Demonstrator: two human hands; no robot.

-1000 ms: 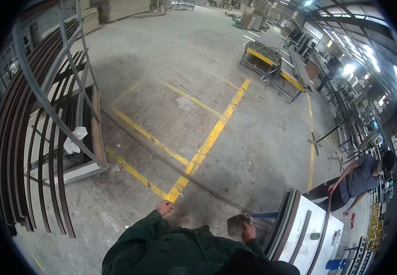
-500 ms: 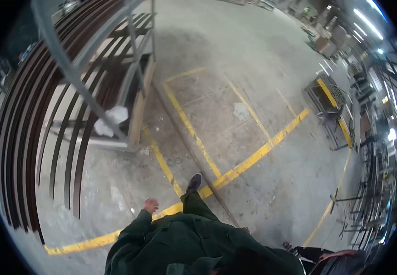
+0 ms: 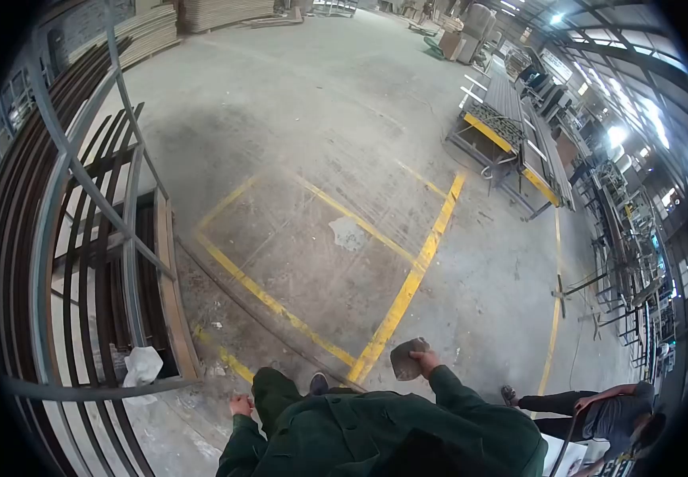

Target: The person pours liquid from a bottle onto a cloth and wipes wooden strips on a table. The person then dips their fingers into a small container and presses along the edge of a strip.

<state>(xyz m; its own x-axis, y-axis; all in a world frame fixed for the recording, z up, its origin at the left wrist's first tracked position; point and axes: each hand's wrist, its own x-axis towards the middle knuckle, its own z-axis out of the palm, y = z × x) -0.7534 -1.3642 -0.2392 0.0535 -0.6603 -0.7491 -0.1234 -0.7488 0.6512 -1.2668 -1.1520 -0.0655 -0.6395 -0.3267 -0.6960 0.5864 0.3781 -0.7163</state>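
Because the fingers of the right hand [image 3: 423, 360] grip only one side of a dark flat piece [image 3: 401, 364], a slackened hold could let it drop to the floor [image 3: 503, 278], just right of the near end of the broad yellow line [image 3: 407, 295]. The left hand [image 3: 241, 405], left of that near end, seems to have loosely curled fingers; whether they hold anything, I cannot tell. With no second hand on the piece, a knock would probably twist it out easily. By the line's near end, a dark shoe [image 3: 319, 385] stands close to a dark cable-like strip [image 3: 258, 324] on the floor; a toe caught on it could cause a stumble. Well left of the line, long dark strips [image 3: 12, 270] reach past a metal rack [image 3: 132, 294], and a leg brushing their ends might shift them. Well right of the line's near end, another person [image 3: 618, 413] could be bumped if the two drew together unawares. Right of its far end, a bench's yellow edge [image 3: 488, 133] could catch a shin.
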